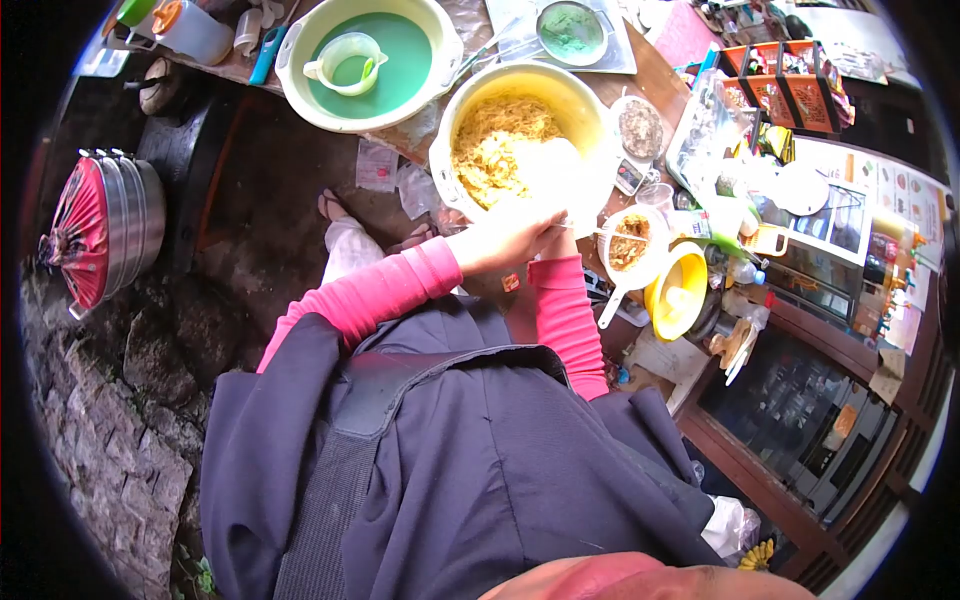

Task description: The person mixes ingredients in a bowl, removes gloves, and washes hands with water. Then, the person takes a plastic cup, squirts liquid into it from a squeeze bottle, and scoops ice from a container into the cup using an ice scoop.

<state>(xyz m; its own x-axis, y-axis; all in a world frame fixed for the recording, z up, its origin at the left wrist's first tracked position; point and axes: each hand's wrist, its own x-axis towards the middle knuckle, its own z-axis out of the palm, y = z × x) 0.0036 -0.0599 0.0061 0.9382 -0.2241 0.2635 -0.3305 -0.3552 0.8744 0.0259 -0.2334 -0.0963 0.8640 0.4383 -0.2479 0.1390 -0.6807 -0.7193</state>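
Note:
My left hand [508,238] is at the near rim of a pale basin [452,185] holding yellowish shredded food [500,145]. Its fingers are closed, but strong glare hides what they grip. Close against it is my right hand [562,244], partly covered by the left, with its fingers hidden. A white washed-out patch lies over the basin's near right side, just beyond both hands. To the right of my hands is a white strainer [613,290] with brown bits [629,243] in it.
Left of the basin stands a tub [437,35] of green liquid with a measuring jug [346,65] in it. A kitchen scale [630,176], a yellow bowl [676,315] and an orange rack [790,90] are on the right. A lidded steamer pot [130,225] is far left.

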